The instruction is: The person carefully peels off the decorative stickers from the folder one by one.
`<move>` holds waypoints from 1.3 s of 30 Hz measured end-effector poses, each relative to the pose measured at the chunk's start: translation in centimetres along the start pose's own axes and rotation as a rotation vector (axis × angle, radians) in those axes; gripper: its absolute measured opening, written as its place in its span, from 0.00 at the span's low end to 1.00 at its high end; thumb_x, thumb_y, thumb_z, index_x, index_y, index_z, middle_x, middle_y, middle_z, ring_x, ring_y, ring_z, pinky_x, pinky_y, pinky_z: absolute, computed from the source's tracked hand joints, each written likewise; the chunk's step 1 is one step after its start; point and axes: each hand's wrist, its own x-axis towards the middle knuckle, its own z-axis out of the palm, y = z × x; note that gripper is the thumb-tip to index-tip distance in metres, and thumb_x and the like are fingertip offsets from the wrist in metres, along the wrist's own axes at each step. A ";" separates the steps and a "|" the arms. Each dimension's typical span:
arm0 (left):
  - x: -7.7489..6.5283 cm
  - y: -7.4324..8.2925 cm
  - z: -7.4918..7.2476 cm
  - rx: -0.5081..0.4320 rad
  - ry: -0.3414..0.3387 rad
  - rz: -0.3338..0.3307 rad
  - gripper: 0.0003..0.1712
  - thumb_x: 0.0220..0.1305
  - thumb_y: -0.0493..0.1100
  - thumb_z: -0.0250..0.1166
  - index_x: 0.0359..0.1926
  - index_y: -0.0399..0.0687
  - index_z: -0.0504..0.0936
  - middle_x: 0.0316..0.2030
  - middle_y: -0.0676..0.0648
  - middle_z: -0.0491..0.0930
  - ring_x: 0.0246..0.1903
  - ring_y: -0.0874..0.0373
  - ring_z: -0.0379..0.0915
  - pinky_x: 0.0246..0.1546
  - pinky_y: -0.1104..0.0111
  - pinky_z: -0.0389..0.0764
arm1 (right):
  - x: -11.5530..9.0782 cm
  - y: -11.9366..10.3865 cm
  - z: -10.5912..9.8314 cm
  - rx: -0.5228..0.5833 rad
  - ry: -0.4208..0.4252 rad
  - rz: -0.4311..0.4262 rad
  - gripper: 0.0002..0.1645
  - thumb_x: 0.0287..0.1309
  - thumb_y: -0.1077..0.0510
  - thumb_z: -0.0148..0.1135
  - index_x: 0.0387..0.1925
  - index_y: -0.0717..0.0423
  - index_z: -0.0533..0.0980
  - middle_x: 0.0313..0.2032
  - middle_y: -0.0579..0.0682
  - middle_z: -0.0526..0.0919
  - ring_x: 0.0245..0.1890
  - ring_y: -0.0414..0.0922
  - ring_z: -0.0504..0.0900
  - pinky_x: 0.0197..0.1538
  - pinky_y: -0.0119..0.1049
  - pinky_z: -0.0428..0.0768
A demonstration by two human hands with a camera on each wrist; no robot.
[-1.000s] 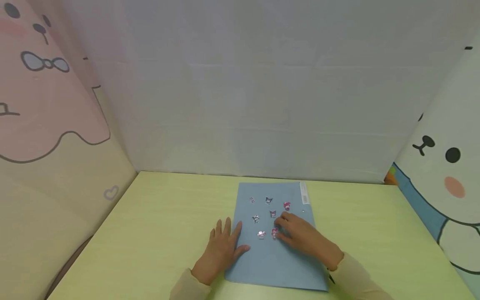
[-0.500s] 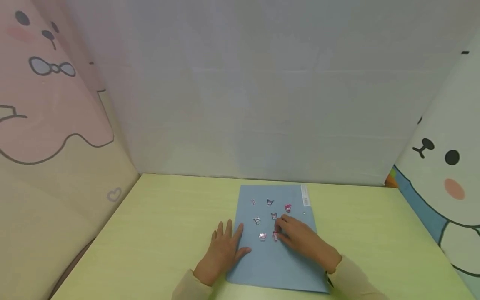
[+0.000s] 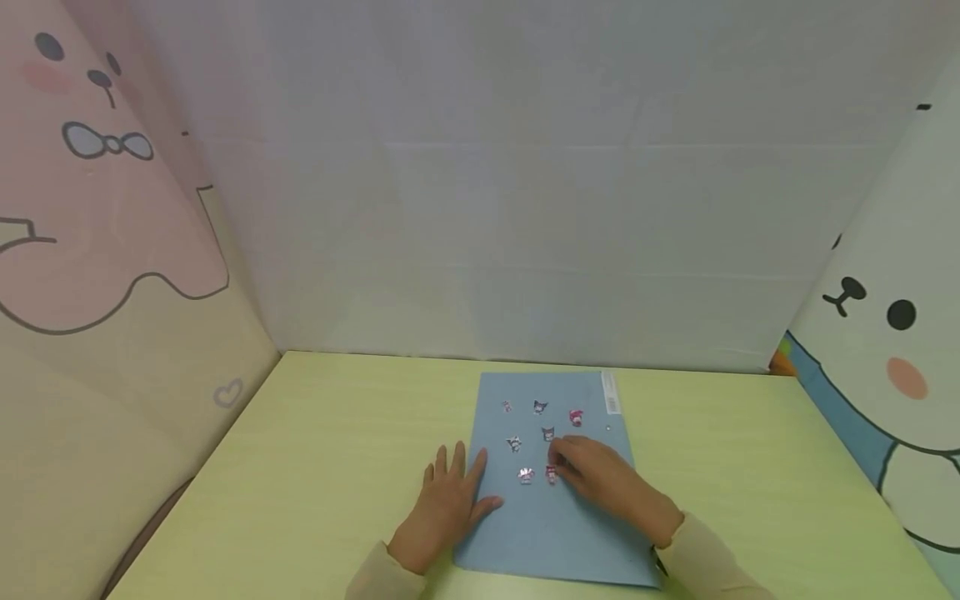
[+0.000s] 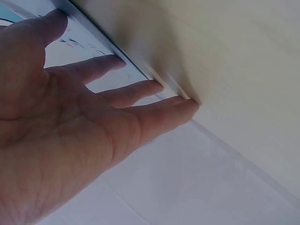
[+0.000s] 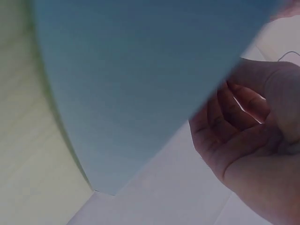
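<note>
A blue folder [image 3: 555,533] lies flat on the table with several small cartoon character stickers on it. My left hand [image 3: 442,504] rests over the folder's left edge, fingers spread; the left wrist view shows its fingers straight along that edge. The right hand [image 3: 600,475] is over the middle of the folder, its fingers curled and its thumb and fingertips at the top of a pink sticker [image 3: 551,475]. Beside that lies a pale pink sticker [image 3: 527,476], and just above is a dark-eared sticker [image 3: 548,433]. In the right wrist view the folder hides the fingertips.
A white barcode label [image 3: 611,393] is at the folder's top right corner. The pale yellow table [image 3: 337,433] reaches back to a white curtain [image 3: 480,208]. Cartoon-printed cloths hang at the left and right. Something dark shows under the right sleeve [image 3: 705,554].
The right thumb and fingertips have drawn closer together at the pink sticker. My left hand stays in place on the folder. The whole head view has shifted slightly.
</note>
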 end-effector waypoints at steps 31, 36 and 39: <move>0.0 0.0 0.4 0.039 0.017 -0.002 0.39 0.69 0.63 0.63 0.69 0.42 0.74 0.65 0.27 0.69 0.64 0.25 0.65 0.57 0.38 0.72 | -0.3 1.4 -1.1 0.186 0.025 0.063 0.09 0.60 0.70 0.69 0.36 0.55 0.80 0.33 0.41 0.83 0.32 0.34 0.78 0.38 0.32 0.83; 0.0 0.0 0.3 0.017 0.002 -0.007 0.39 0.69 0.63 0.63 0.70 0.41 0.73 0.65 0.26 0.68 0.65 0.24 0.64 0.58 0.37 0.71 | -0.4 2.4 -1.4 0.226 0.014 0.103 0.08 0.62 0.70 0.66 0.36 0.55 0.79 0.34 0.41 0.82 0.33 0.35 0.79 0.39 0.32 0.83; 0.0 0.0 0.3 -0.003 -0.001 -0.004 0.39 0.70 0.62 0.62 0.70 0.40 0.73 0.66 0.25 0.68 0.65 0.23 0.63 0.58 0.36 0.70 | -0.5 2.9 -1.7 0.237 0.041 0.103 0.09 0.62 0.71 0.66 0.36 0.54 0.79 0.33 0.41 0.81 0.32 0.35 0.79 0.38 0.32 0.82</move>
